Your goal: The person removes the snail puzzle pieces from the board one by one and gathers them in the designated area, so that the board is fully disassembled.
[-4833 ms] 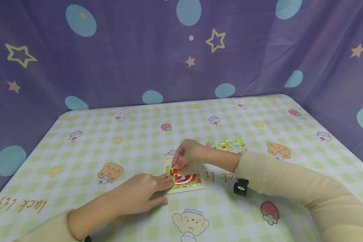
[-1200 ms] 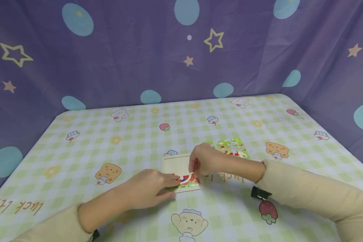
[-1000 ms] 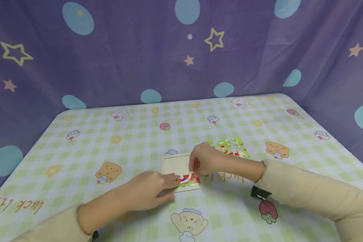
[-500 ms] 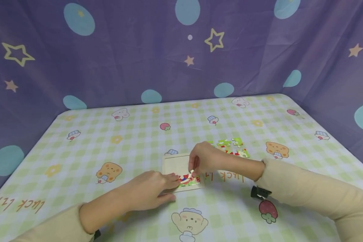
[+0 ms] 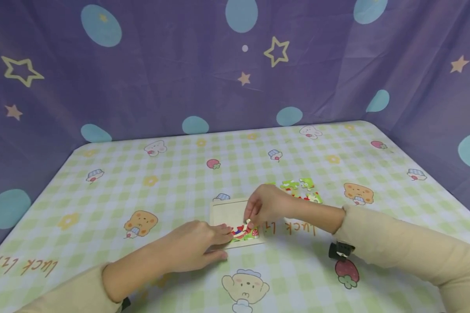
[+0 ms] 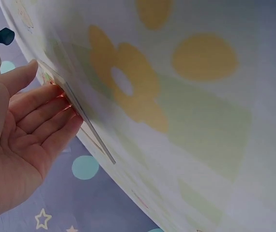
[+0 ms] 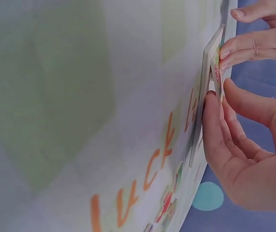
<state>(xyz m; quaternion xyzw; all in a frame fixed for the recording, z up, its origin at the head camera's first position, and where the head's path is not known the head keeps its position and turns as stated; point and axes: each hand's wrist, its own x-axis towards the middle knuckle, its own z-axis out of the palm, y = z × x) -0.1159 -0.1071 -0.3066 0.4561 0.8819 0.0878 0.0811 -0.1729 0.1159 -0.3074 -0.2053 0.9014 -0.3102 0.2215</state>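
A shallow wooden puzzle tray (image 5: 222, 214) lies on the table, its far half bare board and its near half covered by red, blue and green pieces (image 5: 240, 234). My left hand (image 5: 196, 244) rests straight fingers on the pieces at the tray's left side, hiding some of them. At the right side, my right hand (image 5: 267, 205) pinches a small jigsaw piece (image 5: 248, 222) between thumb and fingers. The right wrist view shows that hand (image 7: 254, 140) at the tray edge (image 7: 207, 72), with the pieces tilted up from the board near the thumb.
Several loose green and red jigsaw pieces (image 5: 306, 184) lie beyond the right forearm, partly behind the hand. A checked cloth (image 5: 180, 174) with cartoon prints covers the table. A purple curtain (image 5: 172, 78) hangs behind the far edge.
Over the earlier seconds my right hand moved from the tray's upper left to its right side, and my left hand slid rightward. Lately the pinched piece has tipped up slightly.
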